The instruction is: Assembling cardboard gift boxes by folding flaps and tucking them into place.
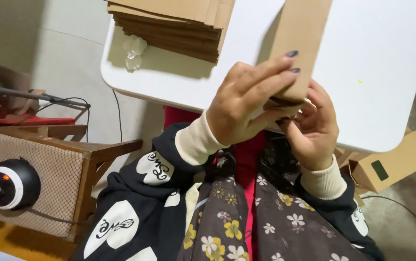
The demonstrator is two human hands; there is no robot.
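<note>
A flat, brown cardboard strip stands nearly upright above the white table's near edge. Its lower end is pinched between both hands.

White counter fills the upper frame; stack of flat brown cardboard sheets at 12 o'clock, crumpled clear plastic scrap touching its lower left edge. Wooden chair with mesh panel at 9 o'clock, a black-and-white round device in front of it. Folded cardboard box at 4 o'clock, below the counter edge.
</note>
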